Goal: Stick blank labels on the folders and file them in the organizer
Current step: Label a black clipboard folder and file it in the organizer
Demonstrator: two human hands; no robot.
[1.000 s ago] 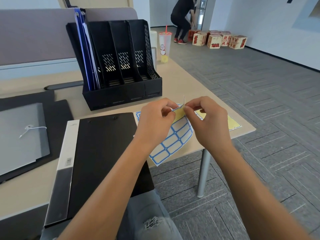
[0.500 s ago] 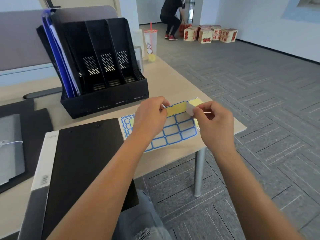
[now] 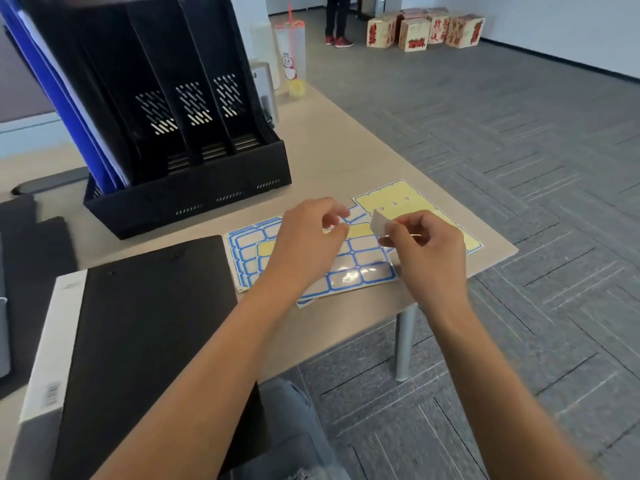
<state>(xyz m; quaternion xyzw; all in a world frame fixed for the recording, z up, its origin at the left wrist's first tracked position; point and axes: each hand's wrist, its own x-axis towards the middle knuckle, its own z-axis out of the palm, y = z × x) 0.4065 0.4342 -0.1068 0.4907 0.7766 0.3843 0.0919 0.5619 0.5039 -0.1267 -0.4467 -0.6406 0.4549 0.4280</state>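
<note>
While the right hand (image 3: 424, 247) pinched one peeled white label (image 3: 378, 222) between thumb and forefinger, the left hand (image 3: 308, 244) hovered over the label sheets (image 3: 360, 268) with its fingers loosely curled, gripping nothing as far as I could tell. The label stood nearly on edge, tilted up and left. I counted at least two blue-bordered sheets overlapping, plus a mostly stripped yellow backing sheet (image 3: 398, 199) just beyond, long sides running left to right. One black folder (image 3: 145, 341) with a white spine lay near the front edge of the worktop (image 3: 346, 157), long axis pointing away from the person. One black file organizer (image 3: 173, 133) had four slots, blue folders (image 3: 65, 102) in the leftmost. The worktop was pale beige; grey carpet tiles, four or so cardboard boxes (image 3: 426, 29) by the far wall.
</note>
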